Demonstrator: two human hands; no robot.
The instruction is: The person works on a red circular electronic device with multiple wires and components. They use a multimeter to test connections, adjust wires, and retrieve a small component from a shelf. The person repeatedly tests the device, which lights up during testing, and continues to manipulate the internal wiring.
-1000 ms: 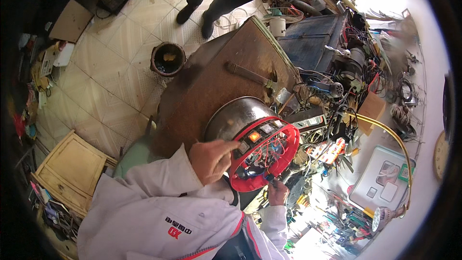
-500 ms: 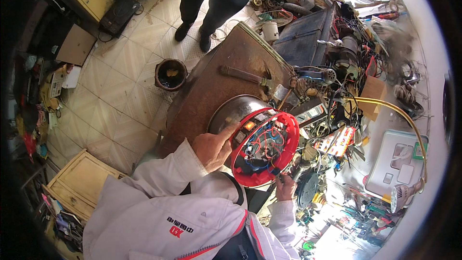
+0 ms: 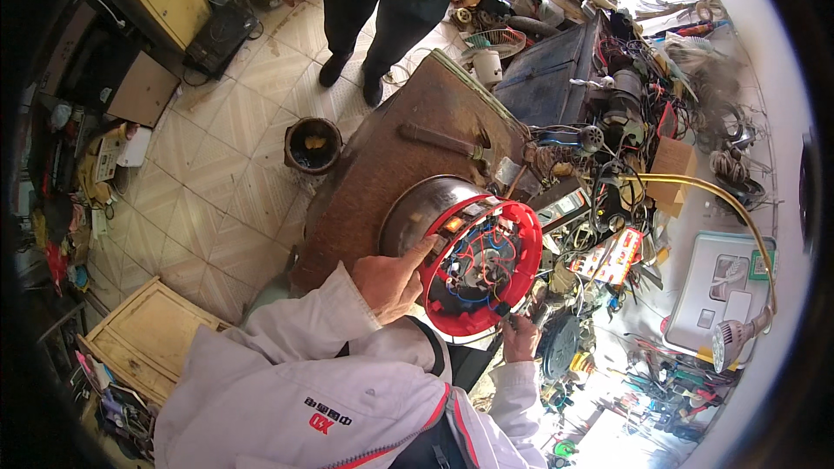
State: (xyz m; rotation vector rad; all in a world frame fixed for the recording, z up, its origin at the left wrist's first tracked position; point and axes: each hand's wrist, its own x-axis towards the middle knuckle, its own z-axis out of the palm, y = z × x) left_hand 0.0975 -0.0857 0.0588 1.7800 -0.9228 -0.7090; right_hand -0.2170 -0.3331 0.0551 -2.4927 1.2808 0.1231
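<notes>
A round metal appliance point(image 3: 402, 214) lies on its side on the worn brown table. Its red rim point(image 3: 532, 243) faces me, with the bottom uncovered. Red and blue wires point(image 3: 479, 262) run around the metal parts inside. My left hand point(image 3: 391, 282) holds nothing. Its index finger stretches to the row of switches on the appliance's side, near a lit orange switch point(image 3: 453, 224), while the other fingers curl. At the lower right of the rim, my right hand point(image 3: 521, 338) is closed on a small black plug-like piece point(image 3: 501, 309), partly hidden by the fingers.
A hammer point(image 3: 439, 141) lies on the brown table point(image 3: 360, 182) beyond the appliance. To the right are a multimeter point(image 3: 563, 207), a bent-neck lamp point(image 3: 730, 340) and heaped tools and wires. A dark pot point(image 3: 313, 146) stands on the tiled floor. Another person point(image 3: 404, 13) stands at the back.
The view has shifted slightly, so the scene sits a little lower. My left index finger stays at the switches, and my right hand stays at the rim. The orange glow looks dimmer.
</notes>
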